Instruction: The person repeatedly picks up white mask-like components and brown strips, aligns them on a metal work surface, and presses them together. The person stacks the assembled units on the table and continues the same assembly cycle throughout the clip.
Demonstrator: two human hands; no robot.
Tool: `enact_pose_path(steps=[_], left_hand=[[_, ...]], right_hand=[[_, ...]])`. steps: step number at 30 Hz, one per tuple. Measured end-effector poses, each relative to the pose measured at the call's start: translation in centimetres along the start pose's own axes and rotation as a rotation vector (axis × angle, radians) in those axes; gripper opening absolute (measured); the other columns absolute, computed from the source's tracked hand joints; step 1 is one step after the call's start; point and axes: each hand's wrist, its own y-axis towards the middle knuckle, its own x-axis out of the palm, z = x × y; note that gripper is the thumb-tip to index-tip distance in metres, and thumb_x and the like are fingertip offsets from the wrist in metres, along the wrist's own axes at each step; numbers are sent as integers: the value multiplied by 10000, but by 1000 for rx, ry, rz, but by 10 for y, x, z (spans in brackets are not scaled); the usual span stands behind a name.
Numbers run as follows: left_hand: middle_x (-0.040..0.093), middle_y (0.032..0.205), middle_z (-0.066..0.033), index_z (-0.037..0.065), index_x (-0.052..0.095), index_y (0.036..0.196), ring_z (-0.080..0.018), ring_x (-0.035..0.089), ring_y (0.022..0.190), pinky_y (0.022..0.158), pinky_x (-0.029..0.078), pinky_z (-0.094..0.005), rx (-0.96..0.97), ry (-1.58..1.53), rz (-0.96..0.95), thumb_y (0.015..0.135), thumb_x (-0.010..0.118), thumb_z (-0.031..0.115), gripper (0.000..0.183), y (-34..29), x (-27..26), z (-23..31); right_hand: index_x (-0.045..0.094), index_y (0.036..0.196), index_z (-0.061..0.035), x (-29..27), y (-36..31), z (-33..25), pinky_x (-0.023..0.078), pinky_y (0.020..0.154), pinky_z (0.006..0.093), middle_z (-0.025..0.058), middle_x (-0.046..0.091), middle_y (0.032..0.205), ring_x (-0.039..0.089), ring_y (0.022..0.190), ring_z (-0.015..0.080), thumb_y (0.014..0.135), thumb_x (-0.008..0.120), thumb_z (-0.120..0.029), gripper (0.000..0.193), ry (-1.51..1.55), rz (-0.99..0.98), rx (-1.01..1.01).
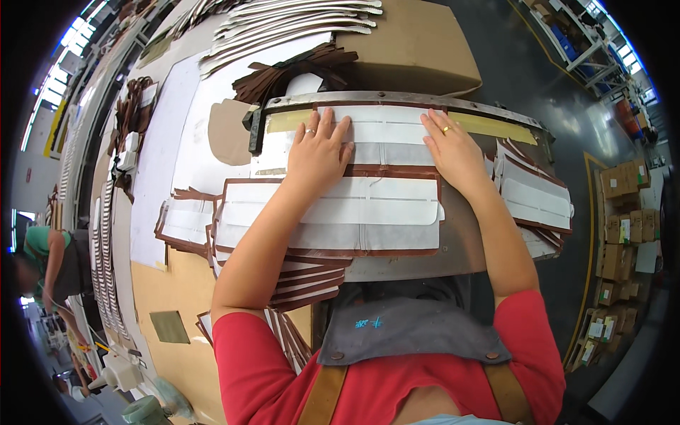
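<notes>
A flat white-and-grey panel with dark brown edging (pixel 386 127) lies along a metal guide bar (pixel 397 98) at the worktable's far edge. My left hand (pixel 319 152) rests flat on its left part, fingers spread toward the bar. On its right end my right hand (pixel 453 150) lies with fingers stretched out and slightly apart. Both hands are open and press nothing between their fingers. Nearer to me, a second panel of the same kind (pixel 340 212) lies on top of a fanned stack; my left forearm crosses over it.
More brown-edged panels are stacked at the left (pixel 190 223) and right (pixel 535 195). Beyond the bar are a bundle of brown strips (pixel 294 74), a cardboard box (pixel 421 46) and long pale strips (pixel 290 25). A person in green (pixel 53 258) works at the far left.
</notes>
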Motion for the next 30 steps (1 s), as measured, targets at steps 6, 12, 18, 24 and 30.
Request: enact_pose_path(steps=[6,12,18,24,30], left_hand=[[392,1389,-162,149,445,1323,-366,355,1288,1054,299,-441,9,-35,53,926,460,323,434,3,1,1],[468,1268,-167,103,467,1288,-358,447,1153,962,383,-423,52,-37,108,895,519,263,428,2,-3,1],[497,1233,-183,77,477,1265,-368,477,1131,877,447,-417,54,1,127,884,531,235,416,-1,-1,4],[502,1235,-191,71,484,1258,-374,496,1105,858,455,-419,63,-12,158,879,534,217,409,-1,1,4],[533,1119,-161,63,513,1191,-349,515,1033,839,440,-424,13,-157,122,863,559,202,359,2,-7,-2]], right_hand=[[536,1219,-59,-1,4,0,389,996,404,108,529,1279,484,1189,292,909,528,-224,351,-47,79,-26],[589,1142,-44,-11,1,-13,457,901,362,108,570,1183,534,1102,270,877,561,-155,288,103,56,58],[567,1167,-27,-14,-1,-18,462,915,355,109,566,1206,536,1110,266,875,558,-143,314,6,22,32],[559,1158,-9,-12,-3,-16,445,939,370,124,566,1208,530,1119,280,852,571,-133,330,-15,50,-16],[577,1122,-31,-34,10,-11,445,907,375,121,586,1139,544,1058,294,848,578,-131,292,117,-116,17]])
